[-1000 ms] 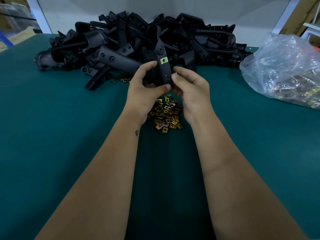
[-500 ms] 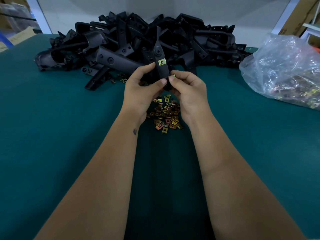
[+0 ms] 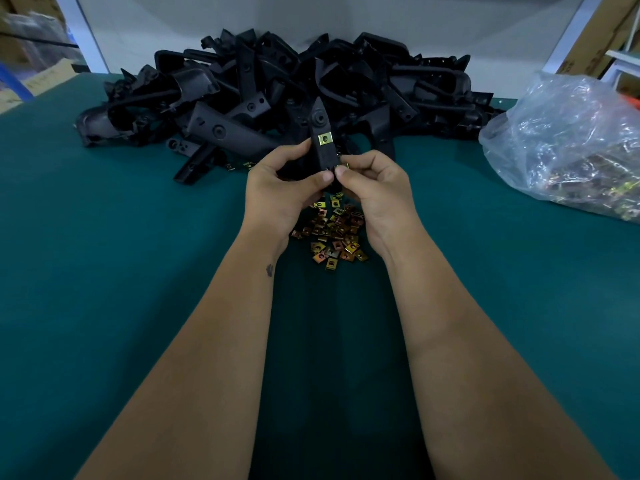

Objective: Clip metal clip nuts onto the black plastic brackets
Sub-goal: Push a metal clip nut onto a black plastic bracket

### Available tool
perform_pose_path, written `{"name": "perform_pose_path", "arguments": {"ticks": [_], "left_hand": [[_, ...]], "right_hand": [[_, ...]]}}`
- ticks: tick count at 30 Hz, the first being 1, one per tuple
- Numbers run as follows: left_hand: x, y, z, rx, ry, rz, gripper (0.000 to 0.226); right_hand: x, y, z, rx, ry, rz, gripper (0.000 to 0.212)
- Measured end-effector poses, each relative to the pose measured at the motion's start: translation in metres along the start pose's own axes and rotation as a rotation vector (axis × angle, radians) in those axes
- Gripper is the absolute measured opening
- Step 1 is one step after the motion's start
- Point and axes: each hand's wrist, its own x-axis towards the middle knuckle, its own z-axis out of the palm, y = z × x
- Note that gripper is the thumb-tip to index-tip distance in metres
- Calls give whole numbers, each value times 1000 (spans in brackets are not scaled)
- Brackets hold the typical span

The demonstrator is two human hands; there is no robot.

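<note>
A black plastic bracket (image 3: 321, 133) stands upright over the table, its pointed end up. My left hand (image 3: 277, 188) grips its lower part, thumb across the front. One brass-coloured clip nut (image 3: 325, 138) sits clipped on its upper face. My right hand (image 3: 372, 188) pinches a second clip nut (image 3: 345, 165) against the bracket's lower right edge. A loose heap of clip nuts (image 3: 332, 233) lies on the green mat just below both hands.
A big pile of black brackets (image 3: 277, 91) fills the back of the green table (image 3: 104, 271). A clear plastic bag (image 3: 568, 147) holding more clip nuts lies at the right. Two stray nuts (image 3: 239, 166) lie near the pile's front edge. Cardboard boxes stand beyond the table corners.
Both hands and the bracket have moved slightly away from me and upward. My right thumb and fingers have closed in on the bracket's lower right edge with the second nut.
</note>
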Motion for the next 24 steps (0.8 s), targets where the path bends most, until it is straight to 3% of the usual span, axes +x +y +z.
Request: {"name": "perform_pose_path", "arguments": {"ticks": [10,17,20,24], "left_hand": [[1,3,-5,-36,-109,-46,46],[1,4,2,-74,-90,-28,49],[2,4,3,-133,-87,-45,40],[4,2,5,-186,-24,-61,23]], "right_hand": [[-2,-4,-1,171,-105,117,19],[-2,-5,5,246,0,77,11],[-3,-5,6,272,17,71,12],[-1,-3,8,45,116,-69,15]]}}
